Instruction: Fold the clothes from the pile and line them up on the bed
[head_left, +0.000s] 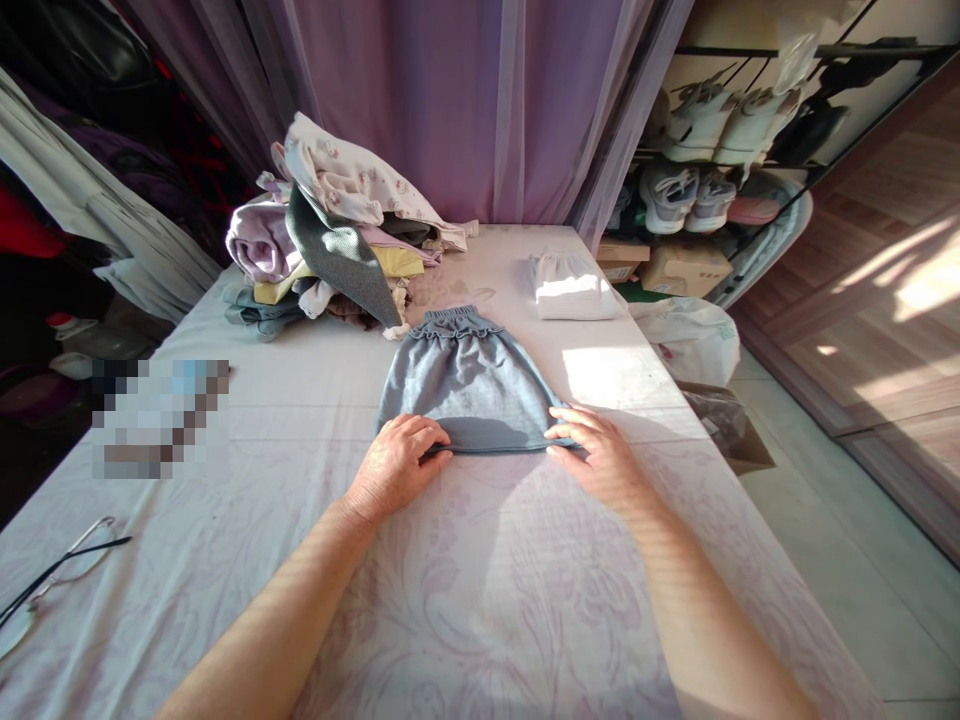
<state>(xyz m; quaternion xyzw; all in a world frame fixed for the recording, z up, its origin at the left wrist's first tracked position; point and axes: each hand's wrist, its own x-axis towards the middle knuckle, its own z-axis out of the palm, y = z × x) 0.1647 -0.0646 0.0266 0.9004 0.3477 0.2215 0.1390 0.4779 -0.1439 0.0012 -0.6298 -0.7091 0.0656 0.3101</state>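
Observation:
A small grey-blue garment [469, 375] with an elastic waistband lies flat on the table [480, 600], waistband at the far end. My left hand [397, 465] pinches its near left corner, fingers curled on the folded hem. My right hand [596, 450] grips the near right corner, fingers bent over the fabric edge.
A heap of unfolded clothes [334, 235] sits at the far left of the table. A folded white garment [570, 285] lies at the far right. Glasses [52, 575] rest near the left edge. Shoe shelves [720, 130] and a plastic bag [694, 335] stand to the right.

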